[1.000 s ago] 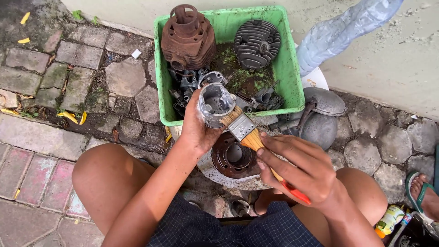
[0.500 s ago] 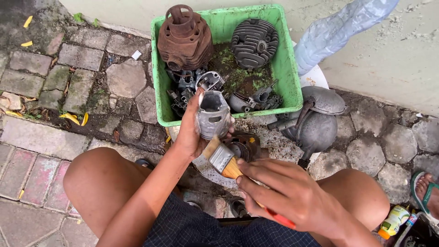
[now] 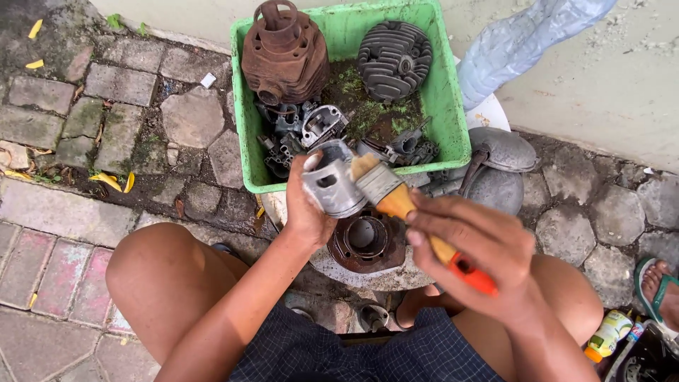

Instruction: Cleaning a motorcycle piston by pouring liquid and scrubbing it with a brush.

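My left hand (image 3: 305,209) grips a grey metal piston (image 3: 332,182), held upright above my knees. My right hand (image 3: 481,247) holds a paintbrush (image 3: 396,198) with a wooden handle and an orange end; its bristles touch the upper right side of the piston. Right below the piston a rusty round engine part (image 3: 366,240) lies on a pale round dish (image 3: 385,277) between my legs.
A green plastic tub (image 3: 453,106) behind the dish holds a rusty finned cylinder (image 3: 284,53), a dark finned cylinder head (image 3: 395,58) and several small engine parts. Grey metal covers (image 3: 502,166) lie to the right. Another person's sandalled foot (image 3: 661,286) shows at the right edge beside a small bottle (image 3: 608,336).
My left hand has kept hold of the piston. The brush has risen from below the piston to its upper right side.
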